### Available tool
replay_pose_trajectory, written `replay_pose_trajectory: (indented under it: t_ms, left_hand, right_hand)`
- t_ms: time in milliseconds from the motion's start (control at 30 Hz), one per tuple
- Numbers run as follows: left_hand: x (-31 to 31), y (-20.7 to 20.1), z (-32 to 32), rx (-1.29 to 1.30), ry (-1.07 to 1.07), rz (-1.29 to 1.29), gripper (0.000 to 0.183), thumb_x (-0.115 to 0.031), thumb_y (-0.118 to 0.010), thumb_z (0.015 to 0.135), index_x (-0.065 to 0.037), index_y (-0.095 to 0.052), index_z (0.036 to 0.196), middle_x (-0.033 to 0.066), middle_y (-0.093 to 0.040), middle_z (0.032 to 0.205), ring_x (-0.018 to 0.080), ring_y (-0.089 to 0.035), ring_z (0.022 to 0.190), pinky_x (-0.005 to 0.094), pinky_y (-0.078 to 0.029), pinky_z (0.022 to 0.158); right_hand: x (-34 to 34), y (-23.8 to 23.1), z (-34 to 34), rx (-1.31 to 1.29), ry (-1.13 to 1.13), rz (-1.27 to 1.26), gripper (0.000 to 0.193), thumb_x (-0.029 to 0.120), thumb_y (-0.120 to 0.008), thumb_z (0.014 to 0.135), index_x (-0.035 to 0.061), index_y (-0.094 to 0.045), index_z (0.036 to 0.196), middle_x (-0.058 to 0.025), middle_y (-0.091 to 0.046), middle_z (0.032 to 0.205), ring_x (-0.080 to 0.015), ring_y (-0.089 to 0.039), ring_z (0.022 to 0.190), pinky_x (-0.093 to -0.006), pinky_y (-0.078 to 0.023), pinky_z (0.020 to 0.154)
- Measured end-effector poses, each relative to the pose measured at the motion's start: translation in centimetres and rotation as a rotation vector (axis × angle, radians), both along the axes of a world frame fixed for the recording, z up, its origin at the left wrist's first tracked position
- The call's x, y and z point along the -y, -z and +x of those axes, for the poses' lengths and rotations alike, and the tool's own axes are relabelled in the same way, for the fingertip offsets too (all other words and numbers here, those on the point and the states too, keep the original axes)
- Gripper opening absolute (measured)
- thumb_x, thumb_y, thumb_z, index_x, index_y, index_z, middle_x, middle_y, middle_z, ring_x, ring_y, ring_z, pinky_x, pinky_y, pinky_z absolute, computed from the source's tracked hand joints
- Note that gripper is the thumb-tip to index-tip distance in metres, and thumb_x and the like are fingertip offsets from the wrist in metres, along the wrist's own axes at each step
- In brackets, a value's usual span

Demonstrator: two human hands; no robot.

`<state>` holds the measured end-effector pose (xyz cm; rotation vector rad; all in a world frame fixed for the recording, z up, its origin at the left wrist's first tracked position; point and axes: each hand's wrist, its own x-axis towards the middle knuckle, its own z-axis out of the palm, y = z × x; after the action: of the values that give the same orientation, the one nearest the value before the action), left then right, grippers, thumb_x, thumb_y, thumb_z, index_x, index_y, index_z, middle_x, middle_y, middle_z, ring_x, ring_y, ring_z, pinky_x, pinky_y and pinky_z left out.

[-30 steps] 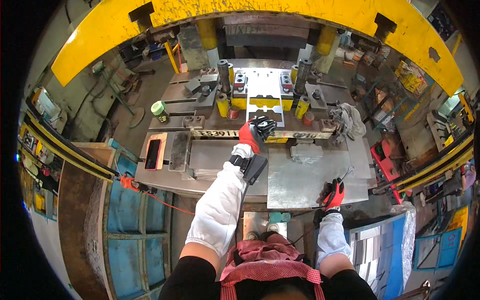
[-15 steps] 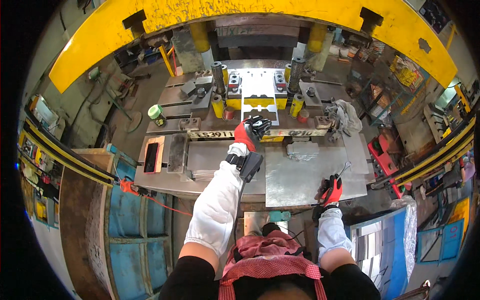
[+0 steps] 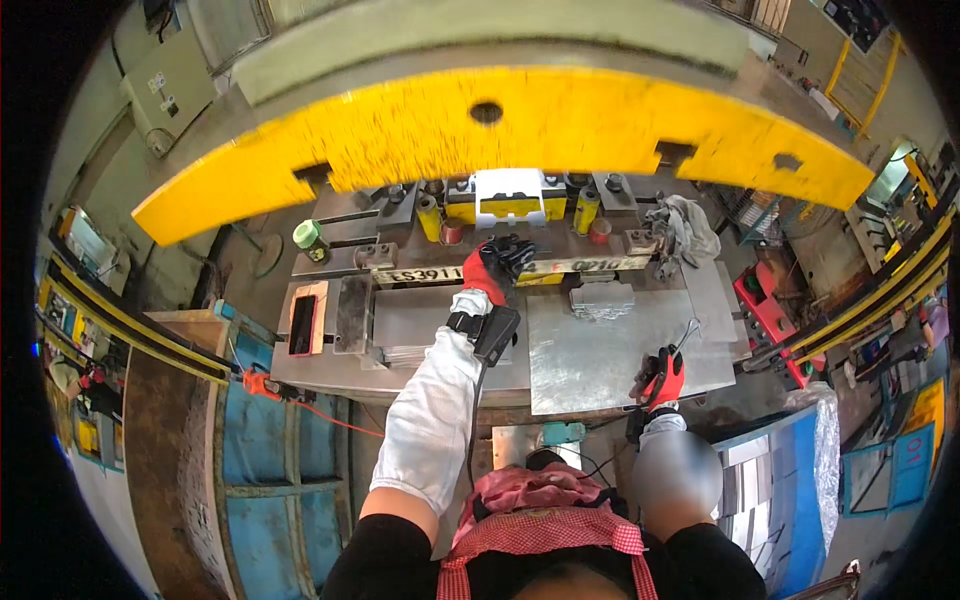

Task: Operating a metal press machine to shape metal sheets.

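Note:
My left hand, in a red and black glove, is at the front edge of the press die. Its fingers are curled, and I cannot make out what is in them. Just beyond them, a bright metal sheet piece lies on the die. My right hand, gloved alike, is closed around a slim metal tool with a looped tip, over the right part of a flat metal plate. Near that plate's far edge sits a small stack of cut metal pieces. The yellow press ram hides the back of the die.
Left of my left arm lie a stack of metal sheets and a phone. A green-lidded jar stands farther left. A grey rag lies at the right, above a red box. Yellow-black guard bars flank the table.
The yellow press ram has come down and toward me in the view, covering the back of the die and its posts. Both my hands have stayed nearly in place.

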<state>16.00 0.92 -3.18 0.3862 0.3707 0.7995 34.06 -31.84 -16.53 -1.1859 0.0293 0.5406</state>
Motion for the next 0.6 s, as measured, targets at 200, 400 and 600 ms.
replay_pose_trajectory:
  t_ms: [200,400,600]
  left_hand:
    - [-0.6,1.7,1.9,-0.193,-0.124,0.653,0.041,-0.021,-0.036,0.091,0.009,-0.044,0.118,0.0268,-0.051,0.116,0.0394,-0.052,0.105,0.0454,-0.044,0.091]
    - [-4.2,6.3,-1.0,-0.147,-0.156,1.193,0.039,-0.019,-0.036,0.09,0.007,-0.048,0.117,0.0231,-0.052,0.12,0.0381,-0.05,0.111,0.0439,-0.041,0.096]
    - [-1.3,2.1,-0.4,0.133,-0.005,0.071,0.028,-0.018,-0.043,0.09,0.005,-0.055,0.1,0.0185,-0.062,0.094,0.0364,-0.06,0.091,0.0442,-0.051,0.079]
  right_hand:
    - [0.4,-2.1,-0.7,0.03,0.053,0.009,0.019,0.023,-0.057,0.085,0.0125,-0.044,0.095,-0.0027,-0.045,0.054,-0.0152,-0.044,0.038,-0.0301,-0.039,0.035]
    - [-1.3,-2.0,-1.8,0.005,-0.003,0.034,0.026,0.023,-0.059,0.084,0.0112,-0.046,0.103,-0.0039,-0.047,0.056,-0.0164,-0.045,0.039,-0.031,-0.04,0.036]
    - [-0.3,-0.3,-0.3,-0.052,0.033,0.017,0.032,0.023,-0.06,0.083,0.0109,-0.048,0.11,-0.0086,-0.054,0.066,-0.0209,-0.046,0.039,-0.0324,-0.042,0.036]
